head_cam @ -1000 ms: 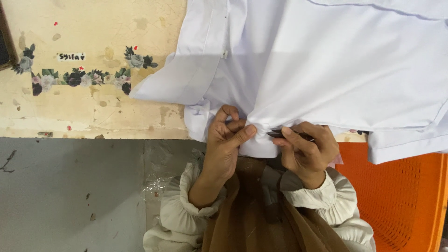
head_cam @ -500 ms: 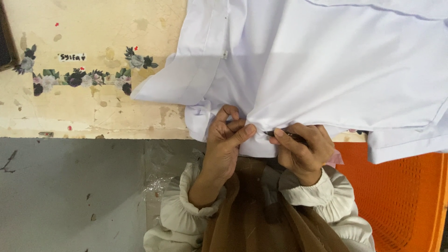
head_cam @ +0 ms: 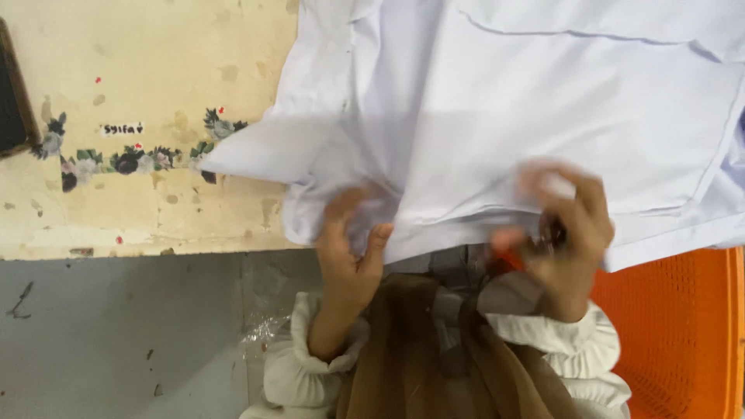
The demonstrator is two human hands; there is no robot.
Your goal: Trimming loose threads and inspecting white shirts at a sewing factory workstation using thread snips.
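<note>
Left hand (head_cam: 353, 248) reaches up, fingers pinching the hem of the white garment (head_cam: 504, 116), which drapes over the cream surface (head_cam: 140, 70). Right hand (head_cam: 563, 233), blurred, is curled around a small dark object (head_cam: 552, 233) at the cloth's edge.

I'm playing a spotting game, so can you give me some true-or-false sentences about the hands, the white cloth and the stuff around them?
1. The left hand pinches the edge of the white cloth. True.
2. The cloth is bright red. False: it is white.
3. An orange basket sits beside the right hand. True.
4. The right hand rests flat on the floor. False: it is raised at the cloth's edge, blurred, holding a small dark thing.
5. The table has a flower strip. True.
</note>
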